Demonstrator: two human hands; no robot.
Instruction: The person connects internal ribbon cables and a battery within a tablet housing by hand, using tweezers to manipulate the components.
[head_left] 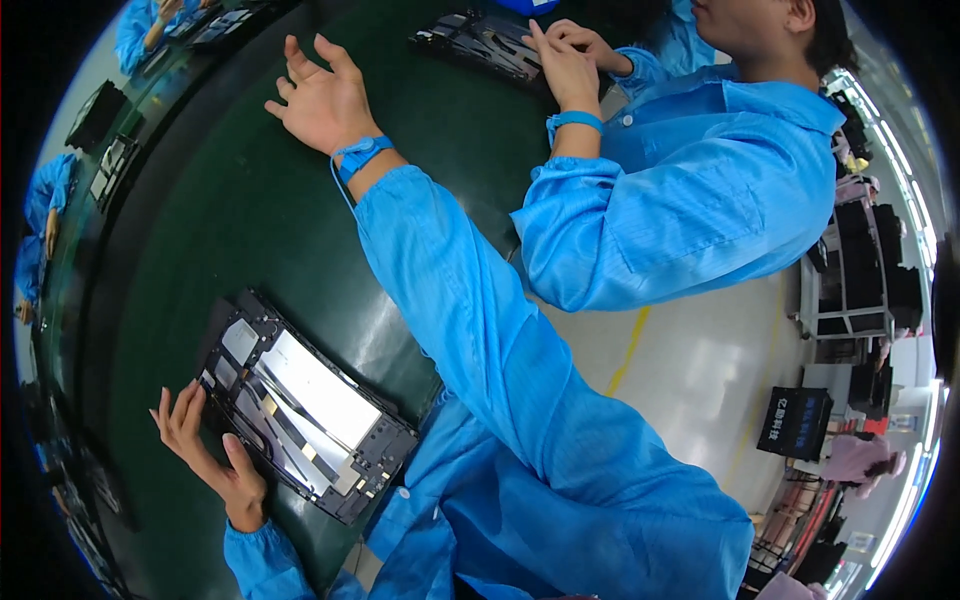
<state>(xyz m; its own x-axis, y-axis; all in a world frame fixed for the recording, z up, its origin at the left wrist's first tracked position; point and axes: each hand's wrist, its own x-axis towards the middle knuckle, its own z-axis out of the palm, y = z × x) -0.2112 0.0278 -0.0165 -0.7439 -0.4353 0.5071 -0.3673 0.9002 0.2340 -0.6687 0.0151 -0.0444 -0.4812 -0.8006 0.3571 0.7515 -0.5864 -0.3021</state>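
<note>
An opened tablet-like device (302,402) lies on the green tabletop in front of me, its inside facing up. It has a black frame, shiny silver panels, dark strips and small boards along its edges. At its left edge is my left hand (208,448), fingers spread and thumb apart; the fingertips are at the edge, and I cannot tell how firmly they touch. My right hand (325,98) is raised over the table, well beyond the device, with its palm showing, fingers loosely curled and apart, holding nothing. A blue wrist strap (362,158) with a cord circles that wrist.
To my right a co-worker in a blue smock (690,190) handles a similar opened device (485,45). Further devices (115,170) and people's sleeves line the left side beyond the green table (220,230). A wheeled rack (850,270) stands on the floor at the right.
</note>
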